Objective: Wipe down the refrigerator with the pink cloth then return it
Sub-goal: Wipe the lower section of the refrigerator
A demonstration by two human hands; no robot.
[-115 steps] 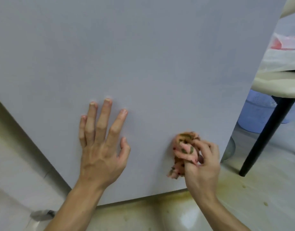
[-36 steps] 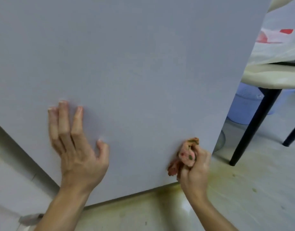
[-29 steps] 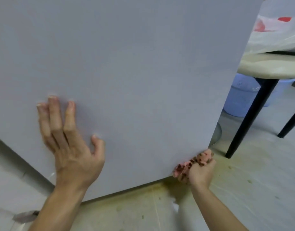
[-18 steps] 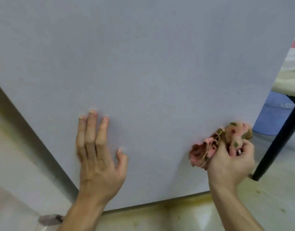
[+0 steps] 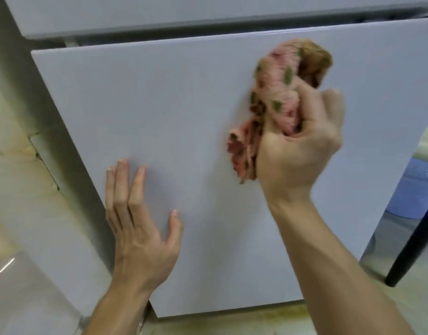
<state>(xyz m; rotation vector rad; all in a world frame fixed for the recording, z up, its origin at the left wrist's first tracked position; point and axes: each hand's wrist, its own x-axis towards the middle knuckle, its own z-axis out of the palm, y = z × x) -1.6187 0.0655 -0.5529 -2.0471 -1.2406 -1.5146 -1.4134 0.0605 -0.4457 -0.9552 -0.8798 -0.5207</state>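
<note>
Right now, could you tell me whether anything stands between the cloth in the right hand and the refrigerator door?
Nothing visible does. The right hand holds the bunched pink cloth against the refrigerator door near its top edge. The left hand lies flat on the door, lower and to the left, apart from the cloth.

Black leg [image 5: 412, 247] beside blue bin [image 5: 412, 189], stained floor [image 5: 232, 323].

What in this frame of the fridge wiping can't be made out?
- Pink cloth: motion-blurred in the head view, and the right hand covers part of it, so its contact with the fridge door is unclear.
- Upper fridge door: cut off by the top edge.
- Blue bin: mostly hidden behind the fridge door and cut by the right edge.
- Left hand: its palm faces the door, unseen.
</note>
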